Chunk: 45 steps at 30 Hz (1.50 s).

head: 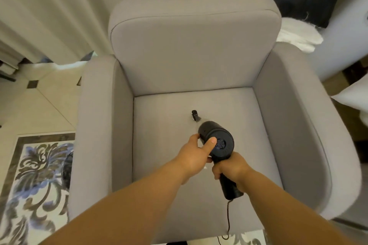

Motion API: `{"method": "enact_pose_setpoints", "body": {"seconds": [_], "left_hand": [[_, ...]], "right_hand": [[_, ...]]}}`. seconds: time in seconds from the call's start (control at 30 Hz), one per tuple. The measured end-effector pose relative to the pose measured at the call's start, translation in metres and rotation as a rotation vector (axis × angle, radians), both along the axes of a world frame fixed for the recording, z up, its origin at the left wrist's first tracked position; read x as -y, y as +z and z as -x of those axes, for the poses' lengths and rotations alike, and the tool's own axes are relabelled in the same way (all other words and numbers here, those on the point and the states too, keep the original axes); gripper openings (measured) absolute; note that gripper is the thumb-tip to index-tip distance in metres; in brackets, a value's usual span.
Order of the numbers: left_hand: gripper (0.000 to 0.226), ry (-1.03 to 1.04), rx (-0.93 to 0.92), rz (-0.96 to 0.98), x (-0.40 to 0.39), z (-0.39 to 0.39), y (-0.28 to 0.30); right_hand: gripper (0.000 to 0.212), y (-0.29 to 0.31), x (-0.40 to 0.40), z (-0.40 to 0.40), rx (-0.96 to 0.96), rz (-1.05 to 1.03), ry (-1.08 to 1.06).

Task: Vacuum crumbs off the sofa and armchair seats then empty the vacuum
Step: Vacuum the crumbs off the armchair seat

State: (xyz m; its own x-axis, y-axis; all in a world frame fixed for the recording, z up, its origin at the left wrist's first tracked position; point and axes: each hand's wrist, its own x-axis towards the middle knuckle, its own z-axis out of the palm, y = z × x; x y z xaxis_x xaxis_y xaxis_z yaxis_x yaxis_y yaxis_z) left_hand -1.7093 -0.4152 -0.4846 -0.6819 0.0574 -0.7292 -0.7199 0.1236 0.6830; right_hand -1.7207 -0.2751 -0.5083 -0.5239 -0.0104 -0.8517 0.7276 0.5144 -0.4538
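Note:
A black handheld vacuum (pixel 219 141) points down at the seat of a grey armchair (pixel 173 117), its narrow nozzle (pixel 196 116) touching the cushion near the middle. My right hand (pixel 231 169) grips the vacuum's handle from below. My left hand (pixel 193 154) holds the side of the round body, thumb pressed on its rear face. A thin black cord (pixel 228 219) hangs from the handle end over the seat's front edge. A tiny white speck (pixel 205 167) lies on the cushion between my hands.
The armchair's padded arms (pixel 99 125) rise on both sides of the seat. Pale curtains (pixel 59 6) hang behind. A patterned rug (pixel 37 185) and tiled floor lie to the left. White fluffy fabric (pixel 298 36) and another pale seat sit at the right.

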Motion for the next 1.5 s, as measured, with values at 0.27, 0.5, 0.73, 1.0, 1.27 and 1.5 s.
{"method": "enact_pose_setpoints", "body": {"seconds": [0.27,0.5,0.73,1.0,1.27,1.5], "left_hand": [[0.067,0.056,0.043,-0.036,-0.01,-0.029,0.031],[0.067,0.103,-0.056,-0.043,-0.008,0.02,0.022],[0.064,0.081,-0.025,0.015,0.01,0.018,0.008],[0.06,0.105,0.038,0.005,-0.014,-0.04,0.028],[0.064,0.181,-0.052,0.009,-0.051,-0.022,0.05],[0.063,0.213,-0.049,-0.002,-0.076,0.005,0.021]], "right_hand": [[0.025,0.038,-0.017,-0.021,0.037,-0.006,0.123],[0.03,0.027,-0.008,0.03,-0.079,-0.017,0.063],[0.029,0.003,0.011,0.029,-0.015,0.001,0.072],[0.025,0.023,-0.016,-0.021,0.066,0.004,0.165],[0.029,0.044,-0.049,0.0,-0.076,0.041,0.14],[0.032,0.012,-0.067,0.03,-0.089,0.02,0.148]]}}
